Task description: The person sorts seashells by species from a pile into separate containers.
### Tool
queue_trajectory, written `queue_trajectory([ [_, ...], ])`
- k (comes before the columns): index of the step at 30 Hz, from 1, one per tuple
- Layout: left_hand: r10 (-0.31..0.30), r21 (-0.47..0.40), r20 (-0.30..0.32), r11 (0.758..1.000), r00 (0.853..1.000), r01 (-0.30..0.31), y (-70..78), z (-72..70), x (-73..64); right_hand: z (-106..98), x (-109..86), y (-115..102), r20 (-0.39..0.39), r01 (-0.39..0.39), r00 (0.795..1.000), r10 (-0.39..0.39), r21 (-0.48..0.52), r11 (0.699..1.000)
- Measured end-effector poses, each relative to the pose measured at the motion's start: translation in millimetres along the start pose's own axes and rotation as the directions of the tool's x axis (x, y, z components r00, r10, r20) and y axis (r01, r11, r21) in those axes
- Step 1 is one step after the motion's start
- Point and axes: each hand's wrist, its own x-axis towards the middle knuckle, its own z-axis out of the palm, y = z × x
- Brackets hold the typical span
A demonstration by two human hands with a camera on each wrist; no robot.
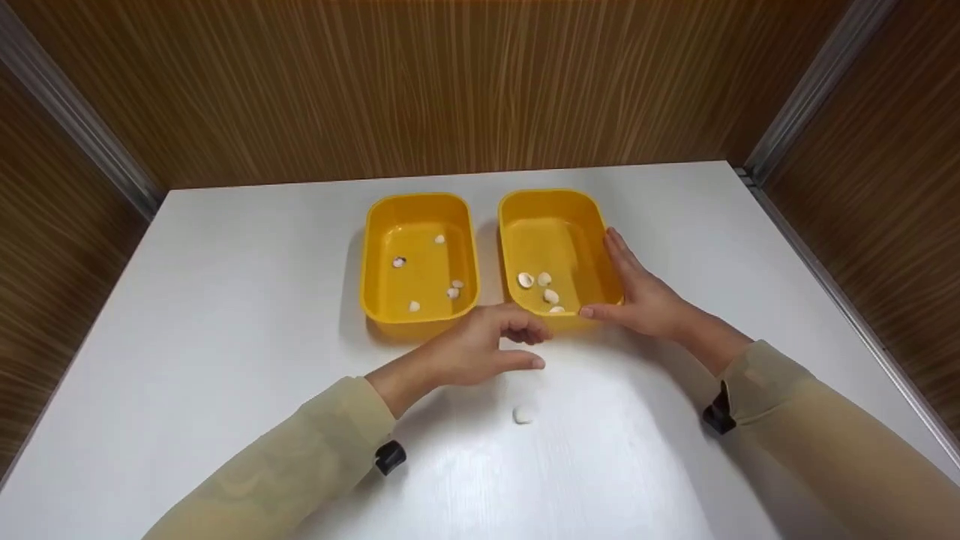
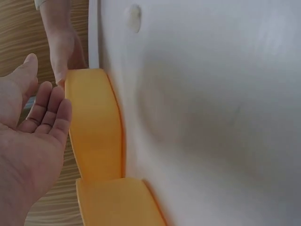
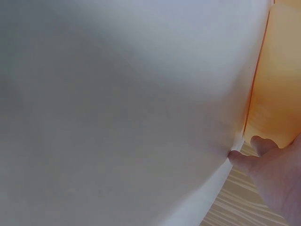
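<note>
My right hand (image 1: 649, 300) holds the near right corner of the right yellow container (image 1: 551, 196), its thumb at the front rim and its fingers along the outer right wall. Several small white shells (image 1: 525, 280) lie at the near end of that container. My left hand (image 1: 484, 345) hovers in front of the two containers with fingers loosely bent and thumb apart; nothing shows between them. In the left wrist view its palm (image 2: 33, 146) is bare. A single whitish shell (image 1: 523, 415) rests on the table, nearer to me than the left hand.
Beside it, the left yellow container (image 1: 420, 199) holds several small shells (image 1: 415, 306) spread over its floor. Both stand on a white table (image 1: 247, 300). Wood-patterned panels (image 1: 450, 90) enclose the table at the back and sides.
</note>
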Motion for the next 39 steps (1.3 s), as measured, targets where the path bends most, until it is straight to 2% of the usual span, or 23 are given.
queue_trajectory([
  [12, -0.068, -0.034, 0.124, 0.997, 0.99, 0.072, -19.1, 10.0, -24.1, -1, 0.7, 1, 0.005, -0.017, 1.0, 0.017, 0.006, 1.0],
  [17, -0.073, 0.004, 0.155, 0.997, 0.985, 0.074, -27.5, 12.6, -30.8, -1, 1.1, 2, 0.009, -0.03, 1.0, 0.03, 0.006, 1.0],
  [20, -0.066, 0.04, 0.165, 0.997, 0.984, 0.06, -31.4, 14.1, -32.2, -1, 0.9, 1, 0.008, -0.027, 1.0, 0.027, 0.008, 1.0],
  [30, -0.066, 0.074, 0.158, 0.996, 0.985, 0.055, -37.0, 22.5, -32.1, -1, -0.4, 0, 0.009, -0.005, 1.0, 0.005, -0.007, 1.0],
  [35, -0.049, 0.101, 0.175, 0.994, 0.983, 0.031, -38.2, 24.1, -30.3, -1, -0.4, 1, 0.01, -0.007, 1.0, 0.007, -0.011, 1.0],
  [39, -0.058, 0.124, 0.187, 0.992, 0.981, 0.035, -38.6, 23.8, -29.6, -1, -0.6, 1, 0.011, -0.005, 1.0, 0.005, -0.002, 1.0],
])
